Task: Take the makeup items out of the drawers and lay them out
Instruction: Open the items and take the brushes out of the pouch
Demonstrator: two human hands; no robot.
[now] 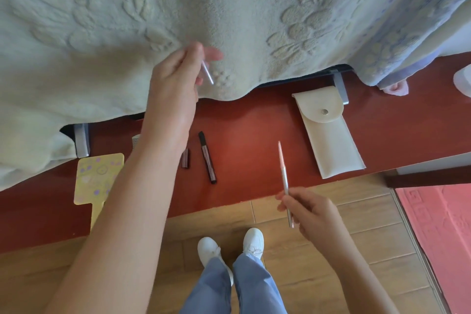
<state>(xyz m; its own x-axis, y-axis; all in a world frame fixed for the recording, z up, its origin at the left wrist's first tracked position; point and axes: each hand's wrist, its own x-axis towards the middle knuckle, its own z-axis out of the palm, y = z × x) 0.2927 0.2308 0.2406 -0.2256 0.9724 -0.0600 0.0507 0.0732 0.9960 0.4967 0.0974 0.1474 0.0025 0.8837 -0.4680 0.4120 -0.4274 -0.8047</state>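
Observation:
My left hand (175, 76) is raised over the red desktop (244, 140) and pinches a thin clear pencil cap (207, 72). My right hand (308, 209) hovers at the desk's front edge and grips a slim pink makeup pencil (284, 173), tip pointing away from me. On the desk lie a long dark mascara-like tube (207, 158) and a short dark lipstick tube (185, 158), partly hidden by my left forearm. A cream snap-flap pouch (328, 132) lies to the right. No drawer is in view.
A pale green embossed towel (127, 20) drapes over something on metal feet (81, 140) at the back. A yellow paddle-shaped hand mirror (98, 178) and a comb's end (135, 138) lie at left. Below are wooden floor, my white shoes (229, 245) and a pink mat (443, 232).

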